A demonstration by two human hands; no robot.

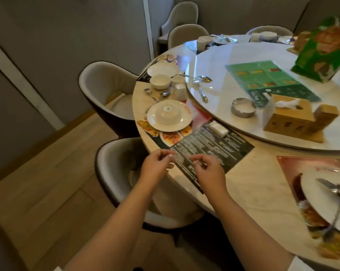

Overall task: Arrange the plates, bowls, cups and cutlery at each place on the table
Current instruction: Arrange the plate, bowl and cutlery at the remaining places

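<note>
Between placings: left hand (pixel 159 165) and right hand (pixel 208 169) hover over mat (pixel 210 151), fingers loosely curled, holding nothing. Plate (pixel 169 116) with upturned bowl (pixel 168 112) just beyond. Next, probably: reach plate, shift onto mat.

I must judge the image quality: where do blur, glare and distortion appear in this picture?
Head view: motion blur smears the green printed box and the white plate with metal cutlery at right; window glare shines on the round glossy marble turntable; wide-angle distortion bends the edges; both hands look fairly sharp.
</note>
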